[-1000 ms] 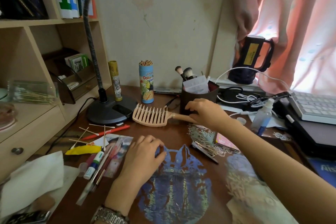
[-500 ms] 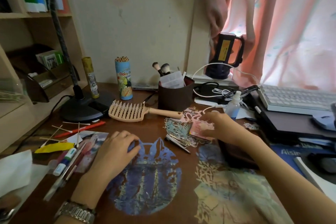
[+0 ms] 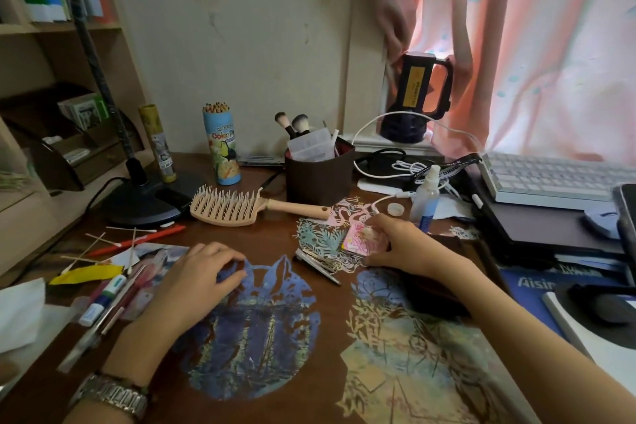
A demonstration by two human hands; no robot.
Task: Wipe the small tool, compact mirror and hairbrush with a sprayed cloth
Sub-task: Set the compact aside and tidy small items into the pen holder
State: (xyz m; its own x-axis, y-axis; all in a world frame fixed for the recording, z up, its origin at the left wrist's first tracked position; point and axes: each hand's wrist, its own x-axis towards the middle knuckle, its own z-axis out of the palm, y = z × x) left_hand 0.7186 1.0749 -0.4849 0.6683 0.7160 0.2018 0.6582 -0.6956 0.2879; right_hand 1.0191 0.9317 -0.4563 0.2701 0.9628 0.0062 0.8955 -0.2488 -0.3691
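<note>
Compact mirror point(image 3: 361, 240) at centre right, pinched in our right hand point(image 3: 402, 244).
Head view: our left hand point(image 3: 199, 279) rests, fingers curled and holding nothing, on the counter point(image 3: 275, 244) at lower left; the hairbrush point(image 3: 241, 208) lies above centre.

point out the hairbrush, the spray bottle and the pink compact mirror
hairbrush point(image 3: 225, 209): head view, on the bristle head.
spray bottle point(image 3: 425, 197): head view, on the clear body.
pink compact mirror point(image 3: 361, 239): head view, on its pink top face.
</note>
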